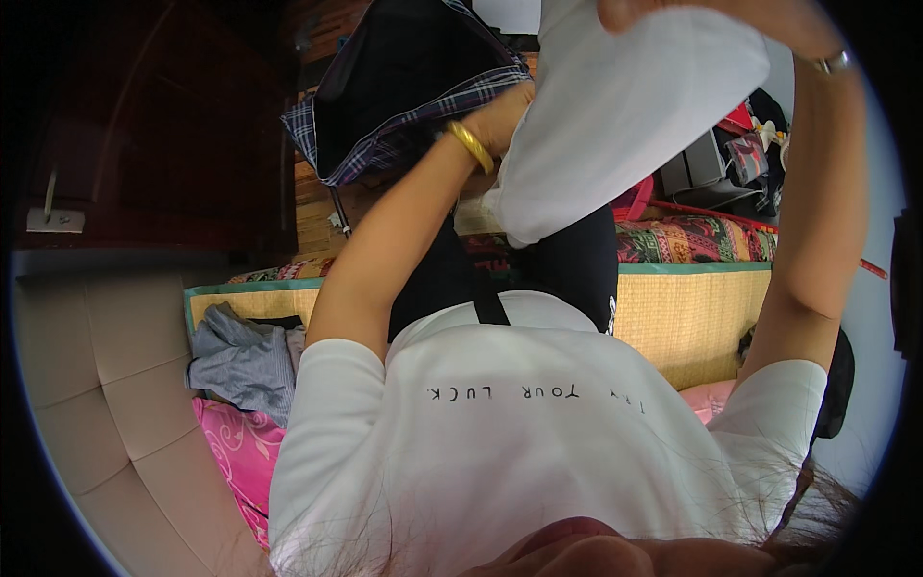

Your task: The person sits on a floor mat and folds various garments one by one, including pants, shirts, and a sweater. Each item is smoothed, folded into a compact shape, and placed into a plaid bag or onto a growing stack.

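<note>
A large white cloth [620, 122], perhaps a garment, is lifted in front of me, and its lower end droops over my dark trousers [570, 267]. My right hand [685, 14], with a metal watch band at the wrist, grips its upper part at the picture's top edge; some of the fingers are cut off. Against the cloth's left side is my left hand [508, 119], wearing a gold bangle [470, 146]. The cloth hides its fingertips, so its hold cannot be made out. Just beyond that hand gapes a plaid bag [425, 108] with a black lining.
I sit on a woven mat [692, 310] with green edging. Grey clothing [245, 353] and a pink patterned cloth [238, 447] lie at my left, beside a padded panel [108, 375]. A dark wooden door [166, 130] stands left, and assorted items [750, 155] are piled at the right wall.
</note>
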The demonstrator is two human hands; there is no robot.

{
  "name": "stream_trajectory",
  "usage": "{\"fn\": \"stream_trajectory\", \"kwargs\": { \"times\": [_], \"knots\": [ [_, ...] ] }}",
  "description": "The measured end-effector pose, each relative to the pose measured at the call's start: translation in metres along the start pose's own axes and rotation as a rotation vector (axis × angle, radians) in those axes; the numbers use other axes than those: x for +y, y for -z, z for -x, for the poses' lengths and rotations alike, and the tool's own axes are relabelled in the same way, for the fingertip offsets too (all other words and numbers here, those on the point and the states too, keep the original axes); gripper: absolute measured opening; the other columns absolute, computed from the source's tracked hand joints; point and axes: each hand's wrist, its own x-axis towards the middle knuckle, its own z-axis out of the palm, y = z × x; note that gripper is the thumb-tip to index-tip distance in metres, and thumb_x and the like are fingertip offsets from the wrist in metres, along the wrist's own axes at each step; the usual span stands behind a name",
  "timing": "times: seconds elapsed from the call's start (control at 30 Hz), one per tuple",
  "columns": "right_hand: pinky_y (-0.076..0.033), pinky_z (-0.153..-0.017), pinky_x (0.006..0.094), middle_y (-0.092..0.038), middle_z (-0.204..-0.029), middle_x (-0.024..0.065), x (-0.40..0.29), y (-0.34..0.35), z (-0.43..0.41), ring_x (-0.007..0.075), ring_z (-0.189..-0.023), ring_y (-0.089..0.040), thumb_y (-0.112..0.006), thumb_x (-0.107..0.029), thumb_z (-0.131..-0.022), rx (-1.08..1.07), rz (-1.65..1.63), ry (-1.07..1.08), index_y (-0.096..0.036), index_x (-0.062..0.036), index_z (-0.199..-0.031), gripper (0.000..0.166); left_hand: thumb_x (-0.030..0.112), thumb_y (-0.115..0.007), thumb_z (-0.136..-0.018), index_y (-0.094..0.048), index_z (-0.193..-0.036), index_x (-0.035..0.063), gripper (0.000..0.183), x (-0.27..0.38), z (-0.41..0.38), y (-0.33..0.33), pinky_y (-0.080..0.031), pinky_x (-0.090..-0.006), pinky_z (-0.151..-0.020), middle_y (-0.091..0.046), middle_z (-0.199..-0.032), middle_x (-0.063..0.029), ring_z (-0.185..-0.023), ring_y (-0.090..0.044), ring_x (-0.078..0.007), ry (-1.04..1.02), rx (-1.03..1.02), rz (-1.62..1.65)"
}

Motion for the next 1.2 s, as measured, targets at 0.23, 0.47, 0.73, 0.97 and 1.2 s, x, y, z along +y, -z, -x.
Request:
{"fn": "stream_trajectory", "kwargs": {
  "times": [0.23, 0.47, 0.73, 0.97, 1.2],
  "knots": [
    [-0.052, -0.055, 0.0264, -0.071, -0.075, 0.0085, 0.049, 0.002, -0.02, 0.0131, -0.061, -0.065, -0.083, -0.024, -0.071, 0.087, 0.141, -0.181, -0.074, -0.002, -0.085, 0.028, 0.034, -0.051, -0.097, -0.045, -0.136, 0.0048, 0.049, -0.072, 0.059, -0.022, -0.048, -0.0297, -0.093, -0.056, -0.127, -0.0083, -0.108, -0.059, -0.0156, 0.259, 0.166, 0.31],
    [-0.051, -0.061, 0.0314, -0.071, -0.073, 0.0106, 0.089, -0.003, -0.034, 0.0177, -0.062, -0.064, -0.082, -0.028, -0.069, 0.105, 0.325, -0.228, -0.072, 0.0, -0.082, 0.032, 0.04, -0.063, -0.089, -0.046, -0.134, 0.0034, 0.061, -0.062, 0.094, -0.053, -0.043, -0.0359, -0.099, -0.055, -0.129, -0.0095, -0.118, -0.053, -0.0218, 0.225, -0.041, 0.132],
    [-0.052, -0.076, 0.0324, -0.069, -0.101, 0.0131, 0.153, -0.03, -0.018, 0.0217, -0.083, -0.065, -0.072, -0.026, -0.082, 0.254, 0.36, -0.29, -0.063, -0.0015, -0.113, 0.04, 0.016, -0.059, -0.092, -0.049, -0.129, -0.003, 0.043, -0.037, 0.093, -0.044, -0.042, -0.0404, -0.103, -0.058, -0.125, -0.0152, -0.116, -0.056, -0.0265, 0.111, 0.289, 0.776],
    [-0.049, -0.088, 0.0305, -0.065, -0.111, 0.0101, 0.19, -0.171, 0.051, 0.0186, -0.102, -0.061, -0.067, -0.04, -0.084, -0.182, -0.796, -0.446, -0.061, -0.0013, -0.121, 0.053, 0.023, -0.051, -0.093, -0.049, -0.129, -0.0043, 0.045, -0.025, 0.109, -0.014, -0.04, -0.0442, -0.105, -0.056, -0.128, -0.0178, -0.119, -0.054, -0.0311, -0.047, 0.205, 1.014],
    [-0.049, -0.09, 0.0338, -0.059, -0.12, 0.0097, 0.179, -0.245, 0.078, 0.0198, -0.108, -0.059, -0.066, -0.013, -0.082, 0.186, -1.317, -0.379, -0.051, 0.0025, -0.127, 0.049, 0.025, -0.053, -0.093, -0.055, -0.121, -0.004, 0.04, -0.012, 0.109, -0.042, -0.043, -0.0408, -0.102, -0.062, -0.118, -0.0163, -0.11, -0.06, -0.0279, -0.082, 0.392, 1.017]
  ]
}}
